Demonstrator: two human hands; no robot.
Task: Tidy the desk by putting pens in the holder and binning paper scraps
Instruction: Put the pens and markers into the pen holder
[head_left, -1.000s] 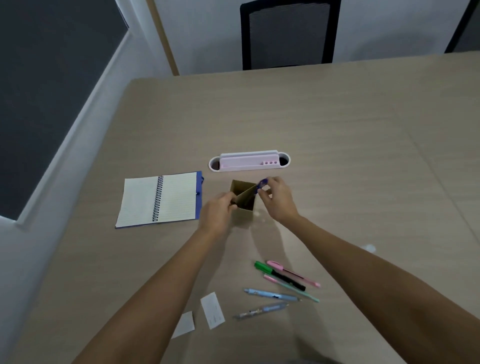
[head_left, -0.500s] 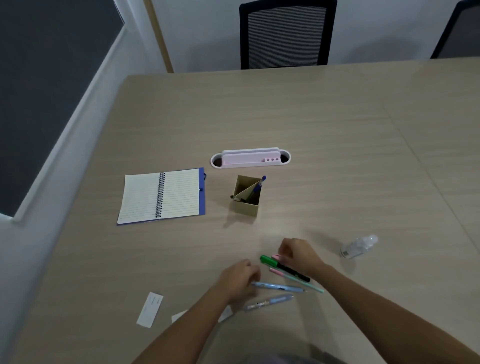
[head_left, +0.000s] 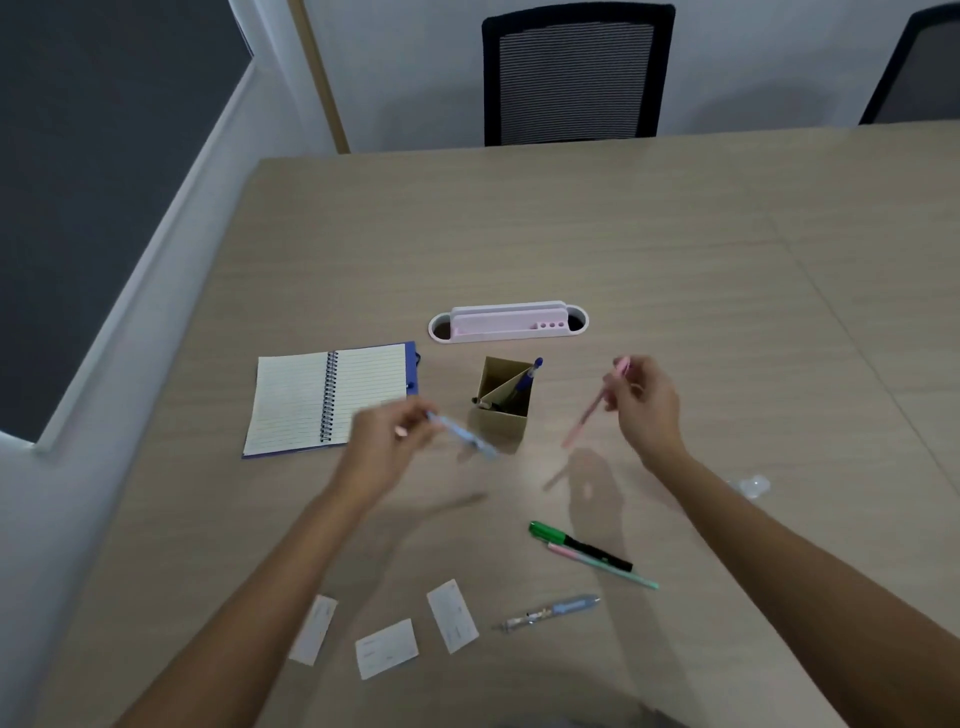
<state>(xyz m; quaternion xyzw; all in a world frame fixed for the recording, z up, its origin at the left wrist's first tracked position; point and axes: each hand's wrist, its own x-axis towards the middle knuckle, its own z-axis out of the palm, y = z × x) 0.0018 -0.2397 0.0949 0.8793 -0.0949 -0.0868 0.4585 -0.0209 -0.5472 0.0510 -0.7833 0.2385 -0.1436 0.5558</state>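
Observation:
A tan cardboard pen holder (head_left: 500, 428) stands mid-desk with a blue pen (head_left: 529, 376) leaning in it. My left hand (head_left: 387, 449) is just left of the holder, shut on a light blue pen (head_left: 462, 435) whose tip points toward it. To the holder's right, my right hand (head_left: 644, 402) grips a pink pen (head_left: 595, 408), raised and tilted. On the desk nearer me lie a green-capped marker (head_left: 576, 545), a thin pink and green pen (head_left: 602, 565) and a blue clicker pen (head_left: 553, 612). Three white paper scraps (head_left: 387, 648) (head_left: 452, 616) (head_left: 313, 630) lie near the front edge.
An open spiral notebook (head_left: 327, 397) lies left of the holder. A white and pink desk organiser (head_left: 508, 323) sits behind it. A small clear bottle (head_left: 750, 486) rests beside my right forearm. Two black office chairs (head_left: 576, 73) stand past the far edge. No bin is in view.
Both hands rose from the pens near the front edge toward the holder, the left now carrying the light blue pen and the right the pink pen.

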